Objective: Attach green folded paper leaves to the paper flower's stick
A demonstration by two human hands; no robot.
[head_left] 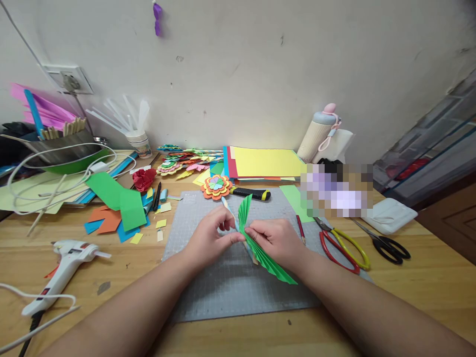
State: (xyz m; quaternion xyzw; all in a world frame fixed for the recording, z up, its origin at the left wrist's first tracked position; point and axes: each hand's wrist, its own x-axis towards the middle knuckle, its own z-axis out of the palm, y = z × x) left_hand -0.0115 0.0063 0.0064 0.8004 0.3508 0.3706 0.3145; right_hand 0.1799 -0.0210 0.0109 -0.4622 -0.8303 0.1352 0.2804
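A bright green pleated paper (269, 260) is pinched narrow near its middle, with one fan part pointing up and a longer one running down to the right. My right hand (277, 240) is closed on it at the narrow part. Thumb and fingers of my left hand (213, 235) pinch at the same spot from the other side; some of its fingertips are hidden. A pale striped paper stem (227, 206) runs behind the green paper, close to my left fingers. At its upper end lies a layered paper flower (216, 187). All this is above a grey cutting mat (208, 297).
Beyond the mat lie a utility knife (251, 194), a stack of coloured paper (267, 163) and several paper flowers (174, 166). A glue gun (63, 270) and green paper pieces (132, 210) are on the left. Red-and-yellow-handled scissors (342, 248), black scissors (390, 248) and a pencil (300, 228) lie right.
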